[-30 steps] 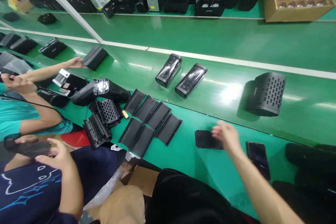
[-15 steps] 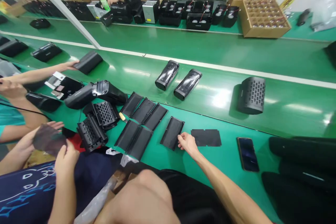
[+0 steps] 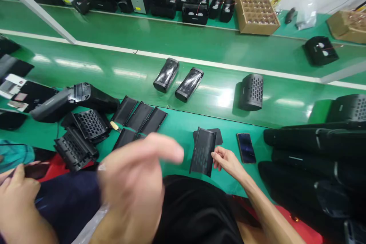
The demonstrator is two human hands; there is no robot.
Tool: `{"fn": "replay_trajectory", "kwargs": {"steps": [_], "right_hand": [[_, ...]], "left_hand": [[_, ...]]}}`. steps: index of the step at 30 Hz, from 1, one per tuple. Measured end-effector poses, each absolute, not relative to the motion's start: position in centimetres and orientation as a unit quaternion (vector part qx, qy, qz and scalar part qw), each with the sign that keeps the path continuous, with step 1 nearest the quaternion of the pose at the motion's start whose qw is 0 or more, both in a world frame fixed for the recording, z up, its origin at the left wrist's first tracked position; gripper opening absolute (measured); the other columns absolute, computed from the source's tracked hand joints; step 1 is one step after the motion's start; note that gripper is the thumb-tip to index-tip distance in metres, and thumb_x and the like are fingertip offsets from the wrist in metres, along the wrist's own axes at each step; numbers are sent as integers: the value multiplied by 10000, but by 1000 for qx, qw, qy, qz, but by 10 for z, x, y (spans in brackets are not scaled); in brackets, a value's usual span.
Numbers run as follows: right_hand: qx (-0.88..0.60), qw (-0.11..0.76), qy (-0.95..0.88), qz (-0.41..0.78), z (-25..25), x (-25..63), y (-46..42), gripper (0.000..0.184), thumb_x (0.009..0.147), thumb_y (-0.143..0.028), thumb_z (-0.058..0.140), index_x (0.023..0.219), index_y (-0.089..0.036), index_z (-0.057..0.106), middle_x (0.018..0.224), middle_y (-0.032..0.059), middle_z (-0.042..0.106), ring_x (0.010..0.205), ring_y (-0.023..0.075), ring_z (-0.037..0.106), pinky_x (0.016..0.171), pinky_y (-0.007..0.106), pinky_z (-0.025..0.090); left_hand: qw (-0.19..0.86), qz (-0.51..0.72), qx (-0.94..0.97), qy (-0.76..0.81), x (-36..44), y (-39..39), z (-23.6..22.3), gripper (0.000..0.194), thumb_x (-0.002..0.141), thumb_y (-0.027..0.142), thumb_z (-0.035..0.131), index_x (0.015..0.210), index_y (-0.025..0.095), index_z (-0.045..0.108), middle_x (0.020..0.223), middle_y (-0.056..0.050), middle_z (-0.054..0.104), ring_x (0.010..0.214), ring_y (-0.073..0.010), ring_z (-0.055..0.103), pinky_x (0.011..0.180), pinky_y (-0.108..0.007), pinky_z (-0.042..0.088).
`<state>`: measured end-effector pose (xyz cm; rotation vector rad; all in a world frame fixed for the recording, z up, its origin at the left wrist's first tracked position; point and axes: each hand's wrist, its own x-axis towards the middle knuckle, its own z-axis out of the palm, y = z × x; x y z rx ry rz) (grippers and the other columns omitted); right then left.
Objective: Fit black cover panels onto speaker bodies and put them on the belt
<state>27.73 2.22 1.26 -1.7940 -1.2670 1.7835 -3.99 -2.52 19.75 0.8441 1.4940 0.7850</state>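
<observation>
My right hand [image 3: 227, 160] pinches the right edge of a curved black speaker panel [image 3: 202, 150], tilted above the green bench; rows of slots show faintly through it. Behind it, partly covered, lies a flat black sheet [image 3: 219, 136]. Close to the camera, my left hand [image 3: 134, 183] is raised and blurred, one digit stretched to the right and nothing visible in it. It hides part of the group of similar black panels [image 3: 139, 116] to the left.
Slotted black housings [image 3: 88, 126] are heaped on the left, near a co-worker's hand [image 3: 18, 187]. A phone [image 3: 246, 148] lies on the right, beside stacked dark speaker bodies [image 3: 297, 156]. Two glossy speakers [image 3: 166, 75] and a slotted one [image 3: 252, 92] stand on the green belt.
My right hand has lifted the panel and moved it over the flat sheet. My left hand has come up into view. The camera has turned to the right.
</observation>
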Motion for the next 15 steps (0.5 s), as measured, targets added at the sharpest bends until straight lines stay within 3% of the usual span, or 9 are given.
{"fn": "replay_trajectory", "kwargs": {"steps": [3,5,7,11,15], "right_hand": [[-597,145,-454,645,26,284,20,304,850,-483,654,718,-240,527,572,-21,629,493,169,615,462,251,420],[-574,114,-492,645,32,288,20,275,870,-419,648,711,-234,520,552,-42,577,499,155,585,475,240,390],[-549,84,-527,643,34,291,22,253,878,-367,645,706,-227,524,542,-54,534,509,141,545,496,236,369],[-537,95,-505,669,33,295,25,277,866,-403,686,712,-219,549,558,-60,496,526,130,488,513,238,352],[-574,188,-448,659,26,301,17,370,859,-547,726,743,-205,646,624,-27,556,598,149,513,553,256,407]], "left_hand": [[579,401,357,613,10,48,114,595,860,649,656,1328,287,584,1310,-104,671,1055,-264,710,781,-376,631],[702,290,296,579,25,80,59,587,871,691,619,1205,209,621,1229,-135,676,845,-219,706,636,-335,616],[792,190,231,533,29,90,23,626,899,731,536,1200,188,614,1066,-115,696,702,-185,672,536,-308,591],[864,118,217,439,27,80,9,511,891,574,639,1207,175,677,862,-77,675,667,-194,680,462,-252,560],[859,176,210,433,24,69,14,401,840,380,725,1154,132,707,821,-68,651,686,-198,665,487,-297,604]]}}
